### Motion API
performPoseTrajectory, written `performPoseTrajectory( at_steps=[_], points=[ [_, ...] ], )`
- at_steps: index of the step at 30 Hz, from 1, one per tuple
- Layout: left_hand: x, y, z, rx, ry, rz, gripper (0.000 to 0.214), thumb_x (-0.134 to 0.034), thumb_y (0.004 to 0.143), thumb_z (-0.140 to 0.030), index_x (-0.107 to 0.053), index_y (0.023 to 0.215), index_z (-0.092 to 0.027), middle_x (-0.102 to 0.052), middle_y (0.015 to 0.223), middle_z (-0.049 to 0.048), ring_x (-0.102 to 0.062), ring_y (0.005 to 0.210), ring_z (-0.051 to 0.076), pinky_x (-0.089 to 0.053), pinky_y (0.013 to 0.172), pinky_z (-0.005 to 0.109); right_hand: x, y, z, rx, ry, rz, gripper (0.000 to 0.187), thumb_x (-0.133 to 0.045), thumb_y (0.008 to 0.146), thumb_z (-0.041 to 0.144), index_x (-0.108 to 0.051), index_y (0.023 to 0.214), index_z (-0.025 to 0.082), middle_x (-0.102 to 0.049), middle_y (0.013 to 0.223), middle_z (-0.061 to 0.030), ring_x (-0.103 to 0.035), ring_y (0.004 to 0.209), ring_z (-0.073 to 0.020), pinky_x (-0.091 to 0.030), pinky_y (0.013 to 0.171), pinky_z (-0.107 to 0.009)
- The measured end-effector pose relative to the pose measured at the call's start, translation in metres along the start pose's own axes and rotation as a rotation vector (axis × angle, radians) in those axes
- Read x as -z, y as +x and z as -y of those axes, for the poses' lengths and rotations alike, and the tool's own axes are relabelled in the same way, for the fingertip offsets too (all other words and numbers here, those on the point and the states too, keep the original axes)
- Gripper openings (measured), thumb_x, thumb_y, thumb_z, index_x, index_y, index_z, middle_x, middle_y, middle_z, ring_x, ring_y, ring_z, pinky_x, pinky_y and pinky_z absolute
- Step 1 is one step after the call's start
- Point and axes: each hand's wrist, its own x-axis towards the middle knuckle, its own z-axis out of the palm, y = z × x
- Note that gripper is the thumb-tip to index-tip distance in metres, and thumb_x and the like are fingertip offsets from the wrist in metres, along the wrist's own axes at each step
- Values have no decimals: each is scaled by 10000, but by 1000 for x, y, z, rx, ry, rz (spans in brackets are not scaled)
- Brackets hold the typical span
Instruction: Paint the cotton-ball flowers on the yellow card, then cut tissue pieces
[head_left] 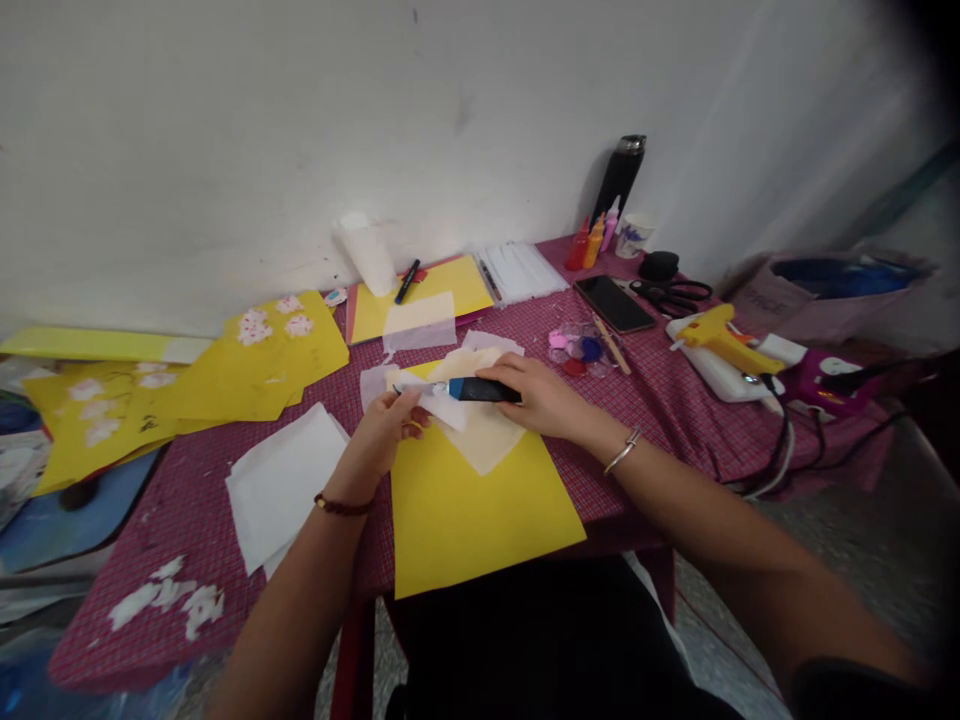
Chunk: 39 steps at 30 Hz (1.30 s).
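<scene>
My right hand (529, 392) grips a thick black tool with a blue collar (484, 390), whose pale front end points left; its exact kind I cannot make out. Pinched between the fingers of my left hand (394, 425) is a piece of thin white paper (444, 408), at the tool's front end. Beneath both hands, cream paper (484, 445) lies with a corner toward me on a yellow sheet (480, 530). Other thin pale paper sticks out behind the hands.
White sheets (285, 480) lie at left, near torn white scraps (169, 597). Yellow sheets with pink-white blossoms (277, 370) are farther left. To the right are paint pots (575, 368), a phone (615, 303), black scissors (675, 296), a yellow glue gun (724, 338) and cables. A black flask (620, 180) stands behind.
</scene>
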Motion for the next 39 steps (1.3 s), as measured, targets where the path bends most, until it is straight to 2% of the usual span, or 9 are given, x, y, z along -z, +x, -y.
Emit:
performPoseTrajectory(
  at_steps=[5,10,18,25,33,36,39],
  points=[
    [-7,-1,1,12,33,-40,436,-800,555,-524,-623,574,-125,-585,495,17,-477,399,75,-332,399,208,-1,0,3,-10,-23,9,439,-574,817,133,-592,1250,197,-607,1122,-100,-578,1026,-228,-466,895,-366],
    [-10,-2,1,12,5,-60,379,-828,536,-440,-626,498,-121,-572,451,17,-469,390,64,-321,402,200,-1,1,4,-29,-57,6,447,-580,813,139,-588,1258,188,-606,1125,-108,-575,1039,-238,-465,906,-377],
    [-9,-1,4,52,-48,13,339,-828,558,-412,-655,526,-122,-590,458,22,-478,405,62,-330,424,193,1,1,5,-27,-45,12,456,-578,807,130,-584,1261,168,-604,1116,-114,-580,1030,-236,-471,902,-370],
    [2,0,2,35,-66,-18,322,-837,558,-384,-635,542,-133,-623,520,20,-510,442,65,-376,452,191,6,0,-4,-28,-16,9,461,-587,799,129,-592,1256,185,-608,1104,-101,-585,1015,-233,-471,898,-371],
    [0,1,7,8,112,105,321,-794,594,-425,-662,545,-137,-602,495,27,-491,425,76,-354,436,203,2,1,3,-25,-3,35,473,-585,785,118,-589,1254,182,-605,1110,-106,-584,1024,-234,-472,897,-372],
    [-2,1,6,-19,165,96,305,-800,578,-404,-663,548,-133,-608,513,29,-480,419,72,-354,428,205,1,1,4,-19,-10,36,464,-582,790,115,-593,1248,189,-605,1109,-103,-581,1028,-234,-470,895,-370],
    [-5,1,4,-22,75,49,313,-813,558,-405,-668,613,-133,-622,551,27,-515,457,87,-374,431,205,2,1,7,-12,-22,23,459,-577,793,104,-599,1241,201,-606,1108,-100,-579,1022,-232,-467,886,-366]
  ],
)
